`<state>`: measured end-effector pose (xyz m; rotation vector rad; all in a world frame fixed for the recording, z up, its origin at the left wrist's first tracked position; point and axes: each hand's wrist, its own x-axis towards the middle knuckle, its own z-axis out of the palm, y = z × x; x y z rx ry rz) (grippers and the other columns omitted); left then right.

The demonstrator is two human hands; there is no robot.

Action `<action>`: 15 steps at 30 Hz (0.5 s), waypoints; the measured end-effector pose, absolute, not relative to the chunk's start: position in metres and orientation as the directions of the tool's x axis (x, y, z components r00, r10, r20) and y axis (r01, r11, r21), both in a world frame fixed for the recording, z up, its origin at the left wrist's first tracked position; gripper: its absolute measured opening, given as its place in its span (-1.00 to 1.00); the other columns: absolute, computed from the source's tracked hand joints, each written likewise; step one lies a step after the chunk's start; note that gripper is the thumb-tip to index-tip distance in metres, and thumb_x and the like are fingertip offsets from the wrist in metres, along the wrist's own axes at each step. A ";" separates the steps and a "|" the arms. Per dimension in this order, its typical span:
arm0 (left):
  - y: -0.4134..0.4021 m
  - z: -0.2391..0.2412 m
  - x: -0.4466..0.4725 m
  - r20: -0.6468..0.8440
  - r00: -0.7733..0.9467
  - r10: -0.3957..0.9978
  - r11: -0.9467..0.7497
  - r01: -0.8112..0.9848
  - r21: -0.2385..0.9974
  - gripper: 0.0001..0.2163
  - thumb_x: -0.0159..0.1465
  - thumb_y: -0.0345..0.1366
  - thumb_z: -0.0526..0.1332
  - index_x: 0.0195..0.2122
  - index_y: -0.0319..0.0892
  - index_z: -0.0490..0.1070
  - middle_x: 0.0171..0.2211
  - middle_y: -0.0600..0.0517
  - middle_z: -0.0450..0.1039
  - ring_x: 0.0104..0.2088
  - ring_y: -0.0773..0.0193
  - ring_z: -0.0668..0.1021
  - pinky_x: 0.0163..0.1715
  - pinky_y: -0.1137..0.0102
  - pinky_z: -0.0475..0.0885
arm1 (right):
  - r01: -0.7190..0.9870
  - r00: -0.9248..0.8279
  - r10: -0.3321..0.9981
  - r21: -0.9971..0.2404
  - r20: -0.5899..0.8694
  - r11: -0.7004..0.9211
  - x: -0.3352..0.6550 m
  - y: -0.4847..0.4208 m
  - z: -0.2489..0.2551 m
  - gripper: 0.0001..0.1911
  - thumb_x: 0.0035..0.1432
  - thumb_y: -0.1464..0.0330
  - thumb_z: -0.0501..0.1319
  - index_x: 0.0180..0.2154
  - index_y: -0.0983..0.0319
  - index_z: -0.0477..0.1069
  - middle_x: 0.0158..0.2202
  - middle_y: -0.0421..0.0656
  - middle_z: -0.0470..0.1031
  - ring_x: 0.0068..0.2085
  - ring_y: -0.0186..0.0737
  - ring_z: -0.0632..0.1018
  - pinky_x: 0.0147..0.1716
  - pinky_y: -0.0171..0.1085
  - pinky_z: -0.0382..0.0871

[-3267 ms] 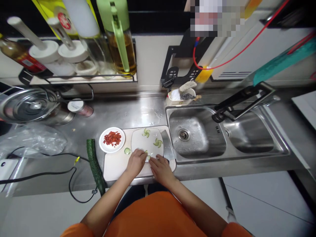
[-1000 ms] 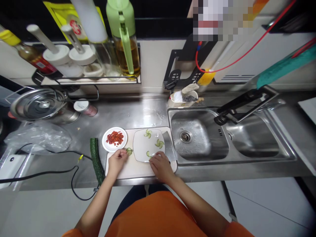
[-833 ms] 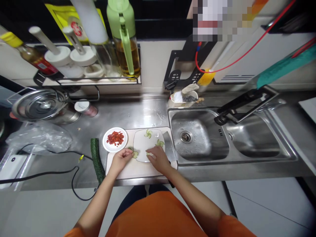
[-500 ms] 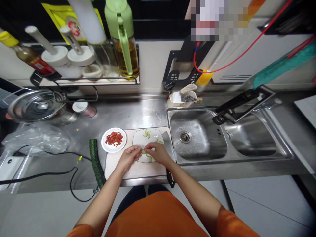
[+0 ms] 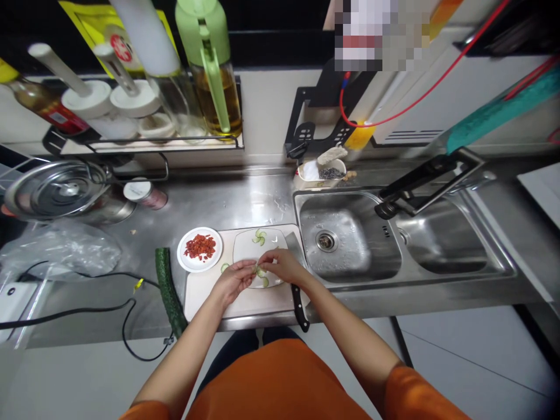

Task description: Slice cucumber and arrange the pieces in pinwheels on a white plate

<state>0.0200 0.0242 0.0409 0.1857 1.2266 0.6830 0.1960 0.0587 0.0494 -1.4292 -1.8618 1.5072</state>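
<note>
A thin cucumber slice (image 5: 256, 268) is sitting between the fingertips, it seems, just over the near part of the square plate (image 5: 245, 248). The left hand (image 5: 236, 281) and the right hand (image 5: 282, 266) are both pinching it, thumb and finger closed. To do this well, both hands should be squeezing softly, because thin slices could be ripping, and they should be keeping clear of the pieces below.

Now for counting. One green swirl (image 5: 259, 237) is showing clearly at the square plate's far side. More pieces are lying on its near side, but fingers are hiding some, so I cannot tell how many. At least one loose slice (image 5: 224, 267) is resting left of the square plate, on one cutting board (image 5: 199, 297). One knife (image 5: 299, 304) is lying to its right, handle pointing toward the person. One round plate (image 5: 180, 251) is sitting to its left, holding too many red bits (image 5: 200, 247) to count. Farther left, one whole cucumber (image 5: 167, 286) is lying. Two sink bowls (image 5: 352, 256) are waiting to the right.
</note>
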 end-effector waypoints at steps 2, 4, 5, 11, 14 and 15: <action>0.021 0.036 0.022 -0.778 0.082 0.623 0.758 -0.308 0.575 -0.70 -0.10 -0.38 0.43 -0.33 -0.26 0.44 -0.55 0.08 0.46 -0.55 0.45 0.48 -0.56 0.59 0.31 | 0.541 -0.432 0.833 -0.838 -0.345 -0.067 0.196 0.059 0.044 -0.85 0.04 0.41 0.20 -0.37 0.21 0.56 -0.43 -0.23 0.55 -0.36 -0.32 0.49 -0.32 -0.37 0.26; 0.015 0.030 0.024 -0.723 0.021 0.691 0.711 -0.199 0.674 -0.74 -0.10 -0.32 0.41 -0.38 -0.24 0.44 -0.60 0.11 0.43 -0.58 0.43 0.46 -0.58 0.57 0.27 | 0.633 -0.441 0.813 -0.774 -0.381 -0.019 0.196 0.059 0.040 -0.84 0.05 0.40 0.20 -0.36 0.20 0.57 -0.42 -0.21 0.57 -0.35 -0.30 0.49 -0.33 -0.36 0.25; 0.012 0.027 0.025 -0.693 -0.003 0.721 0.688 -0.121 0.716 -0.76 -0.08 -0.29 0.39 -0.39 -0.23 0.45 -0.62 0.12 0.42 -0.59 0.43 0.44 -0.57 0.55 0.27 | 0.681 -0.449 0.802 -0.732 -0.395 0.020 0.195 0.059 0.039 -0.84 0.05 0.40 0.19 -0.35 0.20 0.57 -0.42 -0.20 0.57 -0.34 -0.29 0.50 -0.32 -0.36 0.24; -0.006 0.017 0.032 -0.524 -0.069 0.849 0.516 0.328 0.792 -0.90 0.03 -0.30 0.24 -0.44 -0.16 0.51 -0.57 0.11 0.47 -0.52 0.35 0.47 -0.44 0.45 0.33 | 0.855 -0.453 0.768 -0.465 -0.453 0.230 0.190 0.055 0.044 -0.82 0.08 0.41 0.17 -0.27 0.16 0.52 -0.33 -0.17 0.57 -0.17 -0.14 0.45 -0.25 -0.27 0.17; -0.010 0.015 0.034 -0.472 -0.050 0.880 0.449 0.406 0.796 -0.91 0.06 -0.31 0.21 -0.45 -0.13 0.52 -0.55 0.09 0.50 -0.48 0.30 0.48 -0.42 0.44 0.34 | 0.872 -0.456 0.756 -0.408 -0.470 0.272 0.189 0.053 0.044 -0.85 0.12 0.41 0.14 -0.29 0.18 0.49 -0.32 -0.14 0.55 -0.15 -0.12 0.43 -0.27 -0.26 0.14; -0.012 0.014 0.035 -0.454 -0.042 0.890 0.426 0.432 0.795 -0.91 0.07 -0.31 0.21 -0.45 -0.13 0.52 -0.54 0.09 0.50 -0.47 0.30 0.48 -0.41 0.43 0.34 | 0.871 -0.462 0.751 -0.399 -0.472 0.285 0.189 0.052 0.043 -0.85 0.13 0.40 0.14 -0.30 0.18 0.49 -0.32 -0.13 0.55 -0.14 -0.12 0.42 -0.26 -0.26 0.14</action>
